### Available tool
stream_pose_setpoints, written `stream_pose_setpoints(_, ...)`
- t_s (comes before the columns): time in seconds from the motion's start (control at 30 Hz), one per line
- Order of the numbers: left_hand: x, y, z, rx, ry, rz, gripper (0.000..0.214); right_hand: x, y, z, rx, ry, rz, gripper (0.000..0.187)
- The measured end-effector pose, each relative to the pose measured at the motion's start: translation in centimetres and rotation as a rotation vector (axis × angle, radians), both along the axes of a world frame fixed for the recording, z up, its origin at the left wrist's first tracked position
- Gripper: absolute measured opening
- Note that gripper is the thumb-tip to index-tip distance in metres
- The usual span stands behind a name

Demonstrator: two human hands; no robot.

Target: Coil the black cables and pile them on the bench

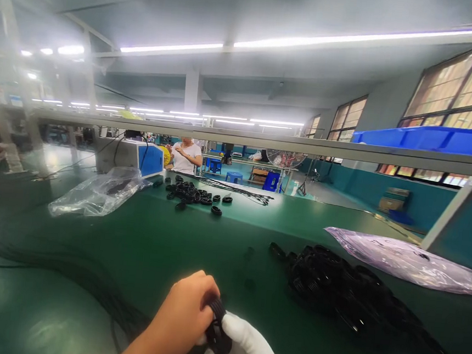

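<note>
At the bottom middle my bare left hand (184, 316) is closed over a small black coiled cable bundle (218, 332). My right hand (245, 351), in a white glove, grips the same bundle from below and the right. Both hands hover just above the green table (172, 248). A big heap of black coiled cables (349, 297) lies to the right of my hands. Loose long black cables (66, 272) trail across the table on the left.
Several small black rings (197, 195) lie at the table's far side, beside a clear plastic bag (98, 192) and a blue-fronted machine (132, 157). A purple-tinted plastic bag (410, 261) lies at the right. A metal rail (264, 141) crosses overhead, carrying blue bins (429, 138). A person in white (186, 156) sits beyond.
</note>
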State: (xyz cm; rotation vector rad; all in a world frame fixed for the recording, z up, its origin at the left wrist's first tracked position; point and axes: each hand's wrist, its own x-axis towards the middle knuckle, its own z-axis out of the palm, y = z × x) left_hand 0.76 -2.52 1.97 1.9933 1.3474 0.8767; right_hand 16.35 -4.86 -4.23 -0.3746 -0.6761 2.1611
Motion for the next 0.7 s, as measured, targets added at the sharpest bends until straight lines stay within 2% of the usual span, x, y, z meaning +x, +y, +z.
stream_pose_setpoints(0.07,-0.9,0.4,0.6,-0.161,-0.144,-0.123,0.030,0.0,0.1,-0.1,-0.022,0.032,0.066,0.031)
stream_pose_setpoints(0.17,-2.4,1.1,1.0,-0.450,-0.378,-0.356,0.036,0.1,0.1,0.1,-0.061,0.047,0.205,0.051)
stream_pose_setpoints(0.23,-2.9,1.5,0.9,-0.557,-0.458,-0.412,0.032,-0.1,0.0,0.5,-0.061,0.009,0.263,0.062)
stream_pose_setpoints(0.27,-3.0,1.7,0.7,-0.575,-0.477,-0.404,0.030,-0.2,0.0,0.7,-0.059,-0.022,0.268,0.063)
stream_pose_setpoints(0.33,-2.5,2.0,0.3,-0.562,-0.482,-0.320,0.028,-0.5,0.0,1.3,-0.006,-0.157,0.174,0.058)
stream_pose_setpoints(0.43,-1.2,2.0,-0.4,-0.525,-0.447,-0.147,0.027,-0.8,0.1,2.0,0.225,-0.490,-0.091,0.063)
stream_pose_setpoints(0.5,-0.3,1.7,-0.8,-0.503,-0.448,-0.073,0.030,-0.8,0.2,2.1,0.330,-0.614,-0.179,0.066)
stream_pose_setpoints(0.6,0.2,0.8,-1.8,-0.469,-0.495,0.003,0.025,-0.3,0.2,1.9,0.319,-0.538,-0.125,0.054)
stream_pose_setpoints(0.7,0.1,-0.2,-3.2,-0.539,-0.535,-0.053,0.023,-0.1,0.0,1.9,0.335,-0.433,-0.056,0.049)
